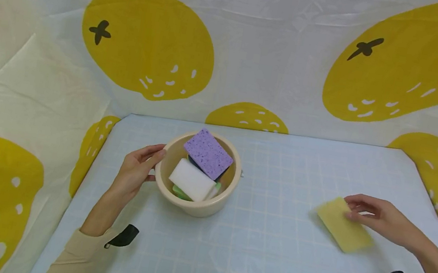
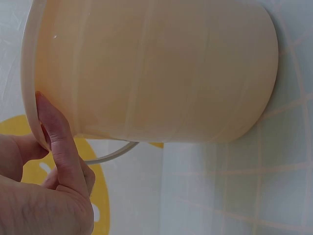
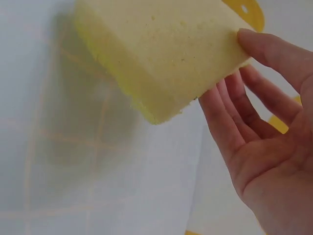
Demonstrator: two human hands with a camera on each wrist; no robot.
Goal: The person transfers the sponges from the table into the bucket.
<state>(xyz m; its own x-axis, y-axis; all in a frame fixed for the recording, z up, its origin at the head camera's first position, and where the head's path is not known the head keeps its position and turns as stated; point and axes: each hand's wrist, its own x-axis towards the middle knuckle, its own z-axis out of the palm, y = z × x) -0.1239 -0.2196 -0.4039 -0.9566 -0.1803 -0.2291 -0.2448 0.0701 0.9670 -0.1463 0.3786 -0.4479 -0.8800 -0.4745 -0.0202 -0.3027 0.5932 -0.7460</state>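
On the bench (image 1: pixel 259 259) with its pale blue grid mat, the beige bowl (image 1: pixel 194 205) serves as the landmark. Just left of the bowl, the left hand (image 1: pixel 135 172) rests against its outer wall, thumb up at the rim and fingers loosely curved along the side — touching rather than wrapping it; the left wrist view shows the thumb (image 2: pixel 57 137) lying flat against the rim edge. Inside the bowl a purple sponge (image 1: pixel 208 153) leans tilted at the far side, a white sponge (image 1: pixel 192 180) lies in front of it toward the near wall, a sliver of green sponge (image 1: pixel 180 193) peeks out beneath the white one, and something dark sits under the purple one — too hidden to name. Well to the right of the bowl, a yellow sponge (image 1: pixel 343 224) is held tilted just above the mat, casting a shadow below it. The right hand (image 1: pixel 375 216) pinches the sponge's far-right end; in the right wrist view the thumb (image 3: pixel 274 54) presses the top face while the fingers (image 3: pixel 230 122) reach underneath.
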